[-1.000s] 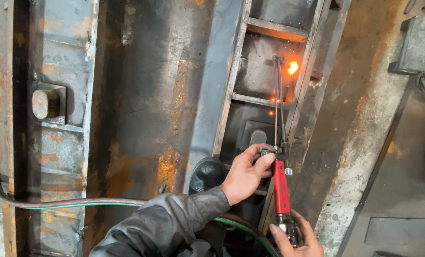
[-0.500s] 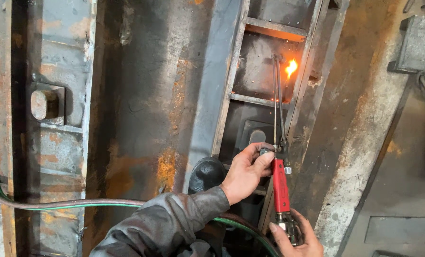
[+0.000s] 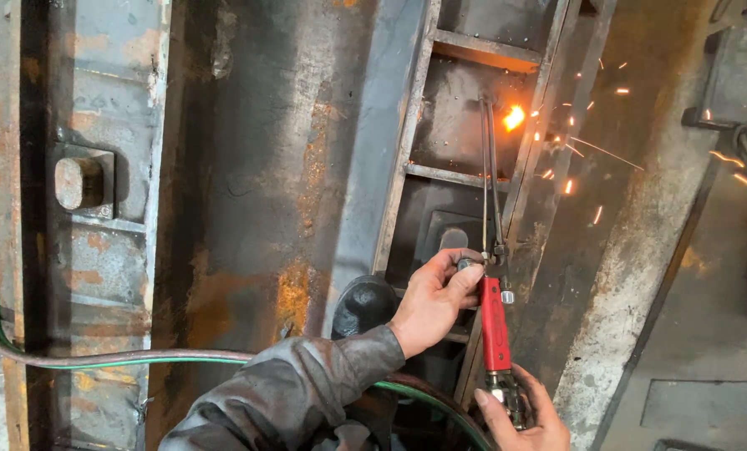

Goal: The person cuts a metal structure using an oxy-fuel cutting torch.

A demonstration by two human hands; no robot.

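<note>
We're gripping the red cutting torch (image 3: 495, 321): left hand (image 3: 430, 302) fingers clamped at its valve, right hand (image 3: 528, 418) fingers wrapped round the near end. Flame (image 3: 514, 117) is throwing sparks at the far steel frame (image 3: 407, 150).

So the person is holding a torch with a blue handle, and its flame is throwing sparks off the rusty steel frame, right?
Not quite: the head view shows the torch has a red handle, not blue. The rest holds: the left hand and right hand hold it, and its flame throws sparks off the rusty steel frame.

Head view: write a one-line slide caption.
Left hand and right hand grip a red-handled cutting torch, its flame throwing sparks off a rusty steel frame.
</note>
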